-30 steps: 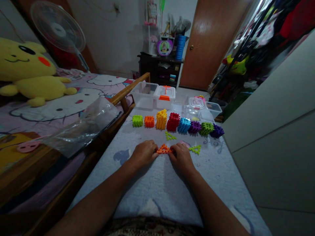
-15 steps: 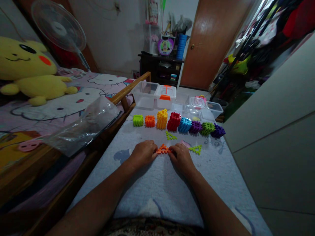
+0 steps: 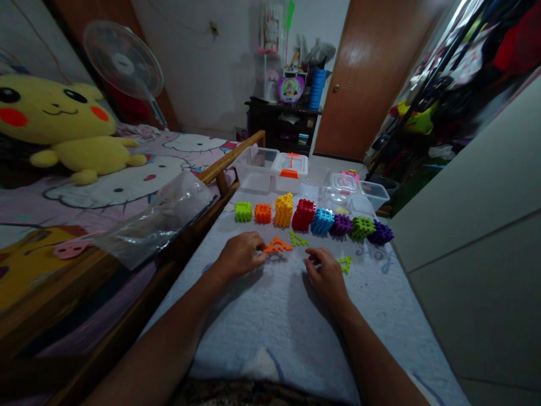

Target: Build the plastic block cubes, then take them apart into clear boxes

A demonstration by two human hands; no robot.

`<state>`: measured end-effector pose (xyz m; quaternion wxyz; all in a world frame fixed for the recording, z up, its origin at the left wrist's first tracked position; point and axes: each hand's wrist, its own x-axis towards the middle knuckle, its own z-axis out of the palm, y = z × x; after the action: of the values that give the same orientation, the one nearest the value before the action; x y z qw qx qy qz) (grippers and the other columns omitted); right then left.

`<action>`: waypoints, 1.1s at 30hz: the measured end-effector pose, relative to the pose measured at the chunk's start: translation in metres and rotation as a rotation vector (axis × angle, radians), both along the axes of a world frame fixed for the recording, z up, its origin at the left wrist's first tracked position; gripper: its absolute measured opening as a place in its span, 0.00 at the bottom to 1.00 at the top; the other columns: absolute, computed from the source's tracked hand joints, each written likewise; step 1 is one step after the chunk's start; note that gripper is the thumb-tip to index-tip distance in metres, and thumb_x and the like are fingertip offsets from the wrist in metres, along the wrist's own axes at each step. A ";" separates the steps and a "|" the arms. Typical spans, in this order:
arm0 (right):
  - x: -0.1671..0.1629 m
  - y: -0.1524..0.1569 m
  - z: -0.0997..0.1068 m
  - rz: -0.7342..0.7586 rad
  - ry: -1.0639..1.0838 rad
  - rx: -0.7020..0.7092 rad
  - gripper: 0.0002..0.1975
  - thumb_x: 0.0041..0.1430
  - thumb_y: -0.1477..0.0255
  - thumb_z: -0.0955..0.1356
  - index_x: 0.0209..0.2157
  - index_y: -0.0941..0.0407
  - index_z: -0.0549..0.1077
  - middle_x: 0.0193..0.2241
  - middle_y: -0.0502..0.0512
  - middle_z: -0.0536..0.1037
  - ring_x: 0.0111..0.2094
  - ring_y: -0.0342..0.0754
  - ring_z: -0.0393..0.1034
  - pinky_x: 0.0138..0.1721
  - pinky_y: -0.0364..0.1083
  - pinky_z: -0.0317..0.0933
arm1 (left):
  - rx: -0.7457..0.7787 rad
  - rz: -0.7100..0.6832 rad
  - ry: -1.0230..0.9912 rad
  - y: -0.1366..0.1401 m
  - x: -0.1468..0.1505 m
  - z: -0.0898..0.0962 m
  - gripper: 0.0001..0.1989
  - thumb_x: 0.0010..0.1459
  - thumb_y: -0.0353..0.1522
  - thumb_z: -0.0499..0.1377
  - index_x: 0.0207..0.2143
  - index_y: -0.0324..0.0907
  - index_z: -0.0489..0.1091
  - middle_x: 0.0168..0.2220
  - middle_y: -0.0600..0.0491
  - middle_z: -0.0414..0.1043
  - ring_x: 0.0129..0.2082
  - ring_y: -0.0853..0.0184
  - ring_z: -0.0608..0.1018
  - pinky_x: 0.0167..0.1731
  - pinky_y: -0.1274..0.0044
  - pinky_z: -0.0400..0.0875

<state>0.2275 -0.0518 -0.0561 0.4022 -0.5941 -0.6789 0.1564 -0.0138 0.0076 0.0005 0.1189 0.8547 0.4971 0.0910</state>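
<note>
My left hand pinches the left end of an orange toothed building piece, which is raised a little over the cloth. My right hand is apart from it, fingers loosely curved and holding nothing. Just right of that hand lies a green triangular piece, partly hidden by it. Another green triangular piece lies between the hands, farther back. Behind them stands a row of stacked pieces sorted by colour, among them an orange stack, a yellow stack and a red stack.
Clear plastic boxes stand at the far end of the cloth-covered surface, one with an orange-latched lid. A wooden rail and a clear plastic bag border the left. A white cabinet stands at the right.
My right hand has let go of the orange piece and moved right. My left hand has lifted the piece and moved it slightly away from me. The camera view has shifted a little.
</note>
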 end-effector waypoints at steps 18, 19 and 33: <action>0.001 0.000 -0.003 0.039 -0.044 0.024 0.10 0.57 0.77 0.63 0.37 0.57 0.75 0.31 0.56 0.75 0.36 0.51 0.69 0.40 0.49 0.62 | 0.115 0.613 0.048 0.079 0.022 0.004 0.11 0.53 0.34 0.58 0.34 0.42 0.79 0.36 0.47 0.80 0.38 0.60 0.80 0.30 0.76 0.64; 0.001 0.000 -0.003 0.043 -0.046 0.025 0.09 0.57 0.77 0.63 0.37 0.57 0.75 0.31 0.56 0.75 0.35 0.51 0.69 0.40 0.49 0.62 | 0.110 0.614 0.054 0.080 0.023 0.003 0.11 0.54 0.34 0.58 0.35 0.42 0.79 0.36 0.46 0.80 0.38 0.60 0.80 0.31 0.76 0.65; 0.002 0.000 -0.002 0.048 -0.054 0.001 0.10 0.58 0.77 0.63 0.38 0.56 0.75 0.33 0.57 0.76 0.37 0.51 0.70 0.42 0.50 0.64 | 0.075 0.579 0.080 0.086 0.029 0.003 0.13 0.56 0.40 0.61 0.35 0.39 0.79 0.37 0.42 0.79 0.39 0.57 0.79 0.32 0.74 0.66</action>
<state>0.2295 -0.0521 -0.0577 0.3802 -0.5813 -0.7037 0.1497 0.0148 0.0932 0.0032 0.0366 0.6840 0.7208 0.1058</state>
